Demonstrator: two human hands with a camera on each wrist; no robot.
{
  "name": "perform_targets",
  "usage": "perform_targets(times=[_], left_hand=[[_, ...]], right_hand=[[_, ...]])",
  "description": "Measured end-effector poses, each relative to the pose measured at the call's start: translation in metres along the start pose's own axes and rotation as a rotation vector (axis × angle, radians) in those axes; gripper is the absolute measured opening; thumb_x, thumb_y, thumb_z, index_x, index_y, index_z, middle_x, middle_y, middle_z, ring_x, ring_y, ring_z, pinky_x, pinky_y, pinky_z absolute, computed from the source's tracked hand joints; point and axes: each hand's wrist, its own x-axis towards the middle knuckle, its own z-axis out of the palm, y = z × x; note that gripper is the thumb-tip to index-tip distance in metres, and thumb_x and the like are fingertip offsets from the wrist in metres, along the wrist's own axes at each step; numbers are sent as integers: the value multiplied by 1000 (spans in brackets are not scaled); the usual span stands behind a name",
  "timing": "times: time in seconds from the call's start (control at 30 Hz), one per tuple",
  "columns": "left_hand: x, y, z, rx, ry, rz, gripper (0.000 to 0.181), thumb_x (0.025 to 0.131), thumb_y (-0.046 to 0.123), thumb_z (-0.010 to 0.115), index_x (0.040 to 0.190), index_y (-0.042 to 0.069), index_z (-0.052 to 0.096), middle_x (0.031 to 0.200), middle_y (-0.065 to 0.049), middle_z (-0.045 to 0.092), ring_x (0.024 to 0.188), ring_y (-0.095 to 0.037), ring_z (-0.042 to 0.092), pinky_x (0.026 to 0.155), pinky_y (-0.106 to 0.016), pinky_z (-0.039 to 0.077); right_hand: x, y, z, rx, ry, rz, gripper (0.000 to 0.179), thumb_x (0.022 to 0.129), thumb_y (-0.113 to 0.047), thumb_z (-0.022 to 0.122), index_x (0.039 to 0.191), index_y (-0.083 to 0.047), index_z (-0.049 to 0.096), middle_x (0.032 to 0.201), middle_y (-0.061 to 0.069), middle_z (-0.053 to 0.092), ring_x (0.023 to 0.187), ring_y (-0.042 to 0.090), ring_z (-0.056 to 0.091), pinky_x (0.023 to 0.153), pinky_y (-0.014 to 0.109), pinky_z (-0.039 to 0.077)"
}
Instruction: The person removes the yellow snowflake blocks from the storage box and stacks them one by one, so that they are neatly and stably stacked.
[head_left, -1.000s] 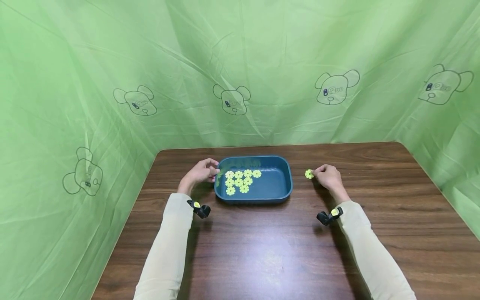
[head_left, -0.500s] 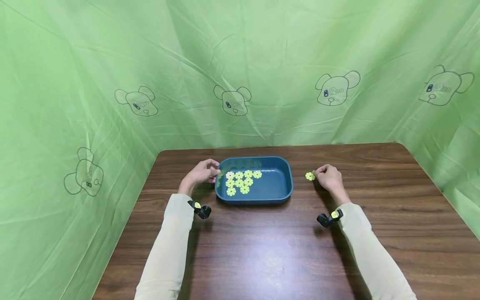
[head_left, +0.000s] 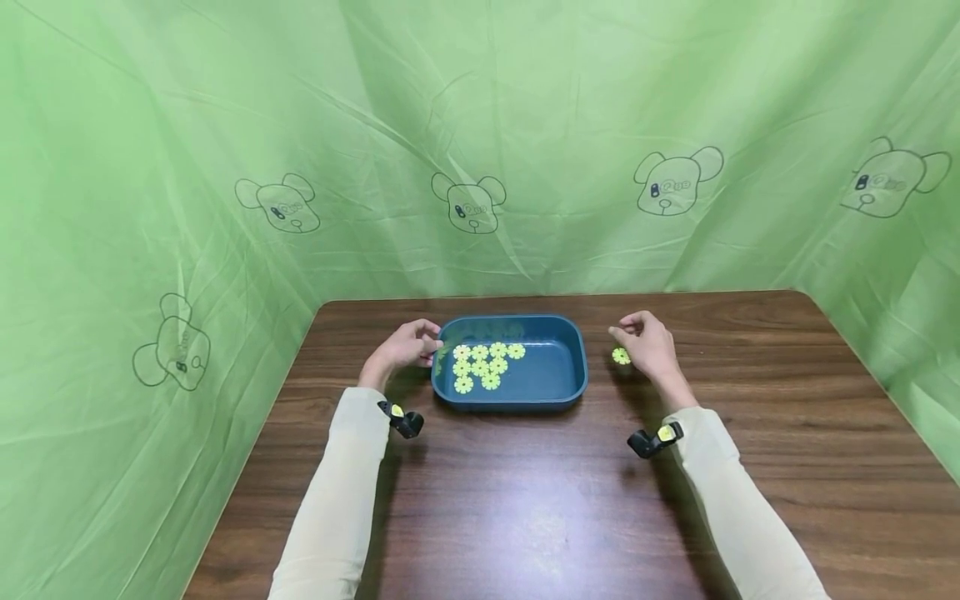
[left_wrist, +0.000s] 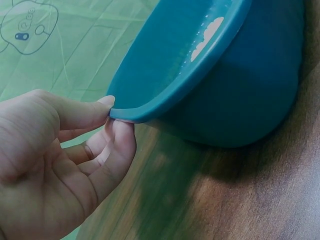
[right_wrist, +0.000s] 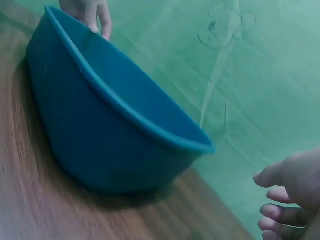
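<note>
A blue plastic tub (head_left: 510,406) stands on the table with several yellow-green flower-shaped pieces (head_left: 480,367) lying flat in its left half. My left hand (head_left: 405,345) pinches the tub's left rim; in the left wrist view the thumb (left_wrist: 92,112) lies over the rim and the fingers sit beneath it. Right of the tub, one more flower piece (head_left: 621,356) lies on the table. Just above and beside it is my right hand (head_left: 651,347), thumb and fingers parted and holding nothing, as the right wrist view of the hand (right_wrist: 295,195) also shows.
The brown wood-grain table (head_left: 517,492) ends at a green cloth backdrop (head_left: 555,242) printed with bear-head outlines, which also rises along the left and right sides. Black cameras (head_left: 408,423) are strapped to both wrists.
My right hand has let go of the single flower piece and risen slightly leftward over it, its fingers spreading. The left hand keeps its hold on the tub's rim.
</note>
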Motion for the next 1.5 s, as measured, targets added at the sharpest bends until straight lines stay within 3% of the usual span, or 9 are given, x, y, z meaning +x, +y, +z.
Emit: perform_targets(times=[0.27, 0.63, 1.5], left_hand=[[0, -1, -1, -4, 7, -2, 38, 95, 5, 54, 131, 1, 43, 102, -17, 52, 75, -18, 55, 96, -54, 47], [1, -1, -2, -2, 7, -5, 38, 96, 6, 53, 132, 1, 43, 109, -22, 53, 74, -16, 55, 98, -55, 46], [1, -1, 0, -24, -4, -12, 39, 96, 6, 53, 133, -1, 42, 94, -11, 48, 73, -16, 54, 96, -53, 48]], right_hand=[[-2, -32, 6, 53, 10, -72, 35, 89, -27, 67, 111, -2, 59, 104, 17, 65, 94, 28, 60, 82, 35, 45], [-3, -65, 20, 145, -50, -131, 37, 87, -28, 70, 112, -3, 59, 105, 15, 64, 93, 27, 59, 80, 33, 46], [-16, -81, 78, 181, -248, -177, 39, 89, -28, 69, 116, -4, 56, 118, 16, 59, 103, 28, 59, 89, 41, 49]])
